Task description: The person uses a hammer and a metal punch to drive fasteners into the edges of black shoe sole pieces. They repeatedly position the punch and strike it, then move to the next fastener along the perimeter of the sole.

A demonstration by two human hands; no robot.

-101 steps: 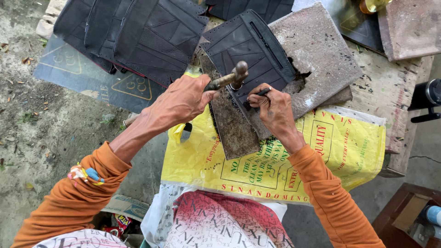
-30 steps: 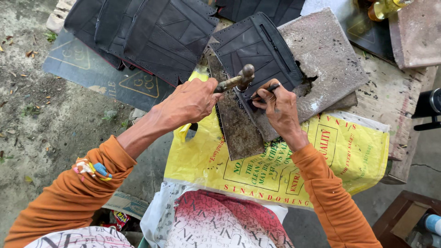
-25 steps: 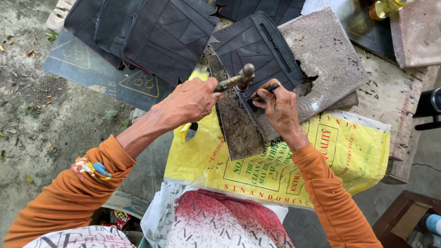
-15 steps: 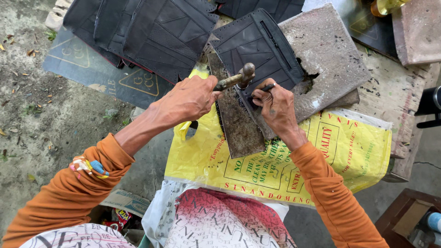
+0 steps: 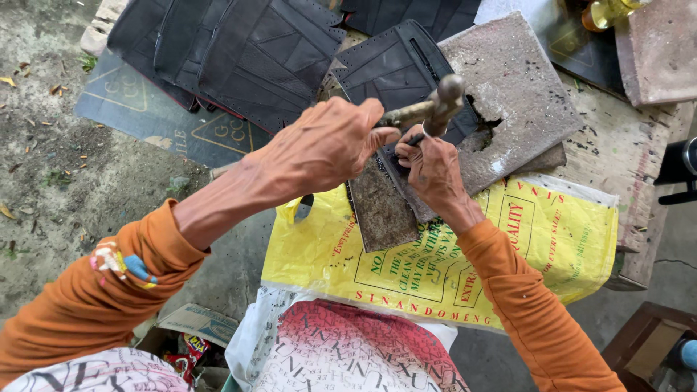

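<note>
1. Working outdoors over bare dirt ground [image 5: 43, 167], with a rough concrete table [image 5: 639, 181] at the right carrying a yellow printed sack [image 5: 435, 268] and a grey stone slab [image 5: 515, 94].
2. Lying across the table's far edge: black stitched rubber pieces [image 5: 268, 51].
3. Gripping a metal hammer [image 5: 435, 109] in the left hand [image 5: 319, 145], fingers wrapped fully round the handle, head raised just above the right hand.
4. Pinching a small dark punch [image 5: 412, 139] in the right hand [image 5: 435, 170], fingers closed on it, tip against a black rubber piece [image 5: 385, 69] over a rusty metal plate [image 5: 381, 210].
</note>
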